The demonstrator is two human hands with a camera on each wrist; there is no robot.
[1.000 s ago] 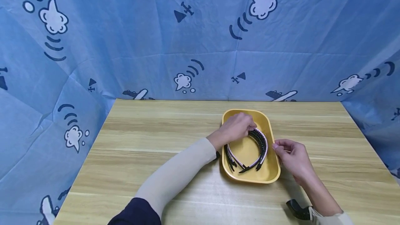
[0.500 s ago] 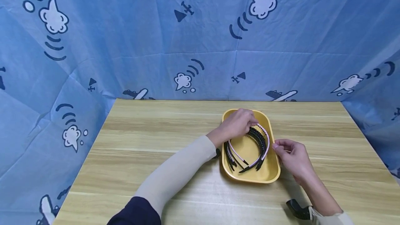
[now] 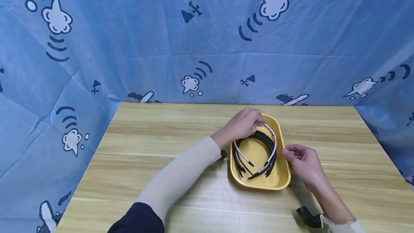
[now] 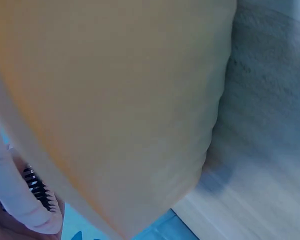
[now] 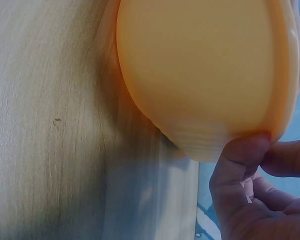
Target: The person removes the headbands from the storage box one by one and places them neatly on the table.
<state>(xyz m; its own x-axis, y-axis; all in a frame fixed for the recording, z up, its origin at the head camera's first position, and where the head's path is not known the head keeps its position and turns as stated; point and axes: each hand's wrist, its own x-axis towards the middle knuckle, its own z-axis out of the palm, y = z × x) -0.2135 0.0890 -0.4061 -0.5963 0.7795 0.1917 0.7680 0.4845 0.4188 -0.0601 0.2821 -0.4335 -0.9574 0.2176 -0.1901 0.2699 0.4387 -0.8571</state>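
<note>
A yellow plastic tray [image 3: 280, 179] with rounded corners holds several black toothed headbands [image 3: 266, 140], nested together. Over its far part, my left hand [image 3: 244, 123] pinches a pale pink headband [image 3: 275, 140] by the top of its arch. That headband's black-tipped ends hang down over the black ones. In the left wrist view the pale headband [image 4: 21, 197] shows beyond the tray's rim, with dark teeth along its inside. My right hand [image 3: 303, 163] grips the tray's right rim between thumb and fingers; the right wrist view shows the fingertips at the tray wall [image 5: 200, 70].
The tray stands on a wood-grain table [image 3: 161, 128], right of its middle. A blue patterned curtain [image 3: 129, 39] hangs along the back and sides. A black wrist device [image 3: 308, 218] sits at the right forearm, close to the tabletop.
My left hand has risen and drawn slightly back to the left, lifting the pale headband's arch apart from the black ones. My right hand and the tray have stayed put.
</note>
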